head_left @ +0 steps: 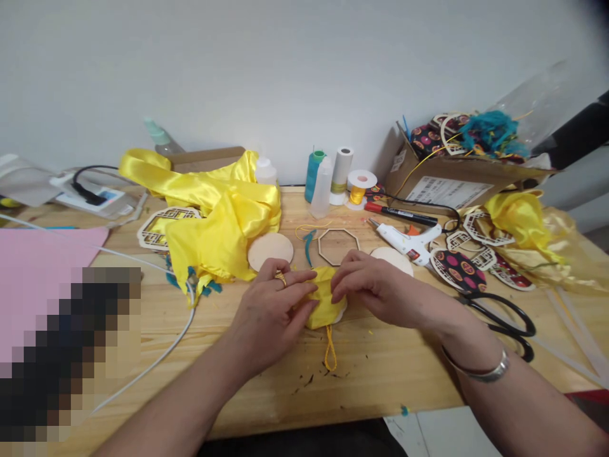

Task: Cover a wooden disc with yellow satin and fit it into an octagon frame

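Observation:
A small rounded piece covered in yellow cloth (323, 298) lies on the table in front of me, a pale scalloped edge showing at its lower right. From its bottom hangs a yellow braided cord loop (330, 349). My left hand (276, 304) holds its left side, with fingers and thumb on the cloth. At the upper right, my right hand (366, 285) has curled fingertips pressed on the cloth edge; what lies under them is hidden. Just beyond my hands are a thin octagonal wooden frame (339, 230) and a round wooden disc (271, 252).
Yellow satin (214, 216) is heaped at left. On the right lie a white glue gun (404, 241), black-handled scissors (504, 317) and a patterned disc (459, 270). Bottles and a spool of yellow cord (360, 190) stand behind, beside a cardboard box (442, 184). A white cable (185, 336) crosses at left.

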Tool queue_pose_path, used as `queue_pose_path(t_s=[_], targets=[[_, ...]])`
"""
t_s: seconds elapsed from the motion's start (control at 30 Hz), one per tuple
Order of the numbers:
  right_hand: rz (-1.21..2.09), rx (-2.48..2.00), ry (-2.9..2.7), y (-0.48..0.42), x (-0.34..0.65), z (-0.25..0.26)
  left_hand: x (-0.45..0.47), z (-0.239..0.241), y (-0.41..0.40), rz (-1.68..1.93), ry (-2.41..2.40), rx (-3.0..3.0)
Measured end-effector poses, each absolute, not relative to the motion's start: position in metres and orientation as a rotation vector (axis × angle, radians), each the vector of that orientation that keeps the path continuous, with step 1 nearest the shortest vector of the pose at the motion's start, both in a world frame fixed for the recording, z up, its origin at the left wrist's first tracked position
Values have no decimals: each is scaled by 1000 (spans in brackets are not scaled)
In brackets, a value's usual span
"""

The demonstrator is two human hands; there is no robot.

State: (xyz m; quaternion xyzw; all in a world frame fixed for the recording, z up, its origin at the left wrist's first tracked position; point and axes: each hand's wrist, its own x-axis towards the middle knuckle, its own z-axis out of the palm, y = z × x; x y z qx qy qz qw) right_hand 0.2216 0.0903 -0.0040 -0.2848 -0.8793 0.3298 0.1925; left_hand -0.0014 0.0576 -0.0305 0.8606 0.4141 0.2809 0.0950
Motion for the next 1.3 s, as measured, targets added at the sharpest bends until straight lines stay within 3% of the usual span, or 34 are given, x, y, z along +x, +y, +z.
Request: queue_pose_path(t_s=[1.3], targets=[[938,-735,-2668,90,217,4,-3,-37,60,752,1277,2634]])
